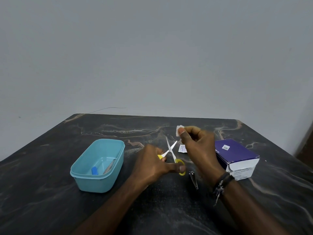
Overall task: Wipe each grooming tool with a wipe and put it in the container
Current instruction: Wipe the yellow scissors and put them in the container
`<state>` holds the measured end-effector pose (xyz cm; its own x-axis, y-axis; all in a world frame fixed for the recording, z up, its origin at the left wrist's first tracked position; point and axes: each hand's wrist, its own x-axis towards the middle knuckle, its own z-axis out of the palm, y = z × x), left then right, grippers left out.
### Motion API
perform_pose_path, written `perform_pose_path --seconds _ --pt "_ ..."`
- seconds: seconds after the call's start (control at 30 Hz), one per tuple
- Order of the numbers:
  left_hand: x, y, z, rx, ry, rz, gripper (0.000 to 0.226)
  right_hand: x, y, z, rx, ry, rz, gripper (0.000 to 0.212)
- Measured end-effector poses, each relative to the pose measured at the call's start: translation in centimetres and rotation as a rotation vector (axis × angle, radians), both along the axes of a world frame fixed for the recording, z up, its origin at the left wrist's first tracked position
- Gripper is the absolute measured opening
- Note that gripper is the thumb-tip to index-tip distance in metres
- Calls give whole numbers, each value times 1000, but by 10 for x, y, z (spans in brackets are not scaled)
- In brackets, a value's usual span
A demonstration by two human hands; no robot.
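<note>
A small pair of scissors (pixel 171 154) with yellow finger loops and thin silver blades sits near the middle of the frame, its blades spread apart in an X and pointing toward the far edge of the dark marbled table (pixel 50 209). The left hand (pixel 152 164) reaches in from the lower centre and grips the scissors by the loops, the thumb stretched across the right loop and the fingers curled at the left one. The right hand (pixel 199 146) is raised just right of the blades, its wrist wearing dark bracelets, and pinches a small white wipe (pixel 178 130) between thumb and fingertips; the wipe is above the blade tips and not touching them. The two hands are near each other but apart. In the left half of the frame stands one light blue container (pixel 99 181), open, holding two things: one blue item (pixel 94 170) and one slim metal tool (pixel 109 167). One nail clipper (pixel 193 179) lies on the table between the forearms. One small white sachet (pixel 182 148) lies behind the right hand, and one purple and white box (pixel 237 156) stands at the right.
</note>
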<state>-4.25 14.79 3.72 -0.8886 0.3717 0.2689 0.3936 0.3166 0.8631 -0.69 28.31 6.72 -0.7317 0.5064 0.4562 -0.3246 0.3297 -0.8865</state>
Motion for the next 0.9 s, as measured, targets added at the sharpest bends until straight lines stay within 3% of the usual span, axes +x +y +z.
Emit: perform_pose_path --seconds 0.17,0.9 --pt "-3 -2 0 -47 -15 -56 54 -1 -1 -3 131 -79 106 17" --pt "2 -5 5 -103 -42 -80 42 1 1 -2 283 -264 267 22"
